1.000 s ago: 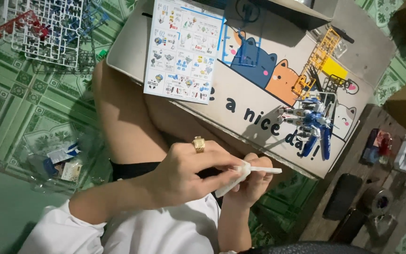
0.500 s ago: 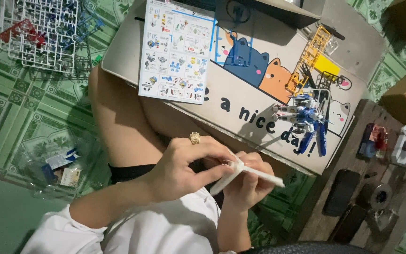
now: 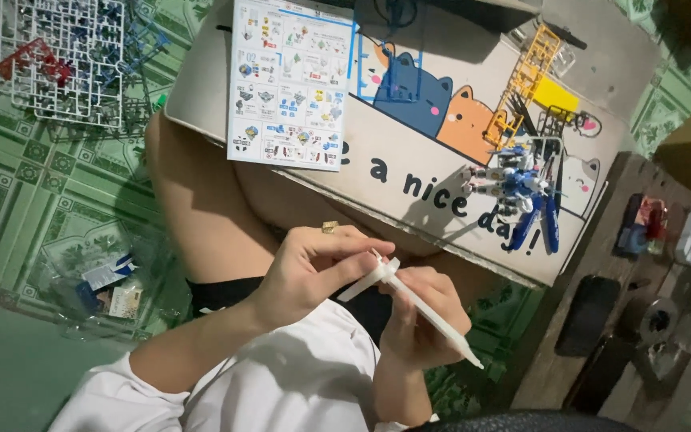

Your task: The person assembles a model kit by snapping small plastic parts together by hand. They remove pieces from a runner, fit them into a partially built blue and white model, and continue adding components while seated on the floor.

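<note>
hands, two, bare, meeting over the lap at lower centre. left hand (image 3: 313, 272) comes in from the lower left, forearm running out of a white sleeve (image 3: 113, 400); a gold ring (image 3: 329, 227) sits on one finger. its thumb and fingertips are pressed together in a pinch on the small white plastic piece (image 3: 368, 280) (short, flat, angular; finer shape hard to make out). right hand (image 3: 421, 320) rises from below, wrist cut off by the bottom edge, fingers curled shut around a long white pen-shaped tool (image 3: 433, 316), slim and smooth, its lower tip pointing down to the right, its upper end touching the white piece. how the piece and tool join is hidden by the fingers.

cardboard box (image 3: 425, 160), pale, flat-topped, printed with cartoon cats, lies across the bare knees, just above the hands. on it: instruction sheet (image 3: 289, 84), glossy paper with small coloured diagrams (top cut off by the frame); blue and white model robot (image 3: 521, 192), partly built, lying flat; yellow parts frame (image 3: 525, 84), gridded plastic.

floor, green patterned tiles (image 3: 17, 200). white parts frame (image 3: 65, 60) at upper left, with a red one partly beneath it; clear plastic bag (image 3: 109, 284) with small items inside, contents unclear.

dark wooden surface (image 3: 601, 352) at right, dim; objects on it hard to identify.
</note>
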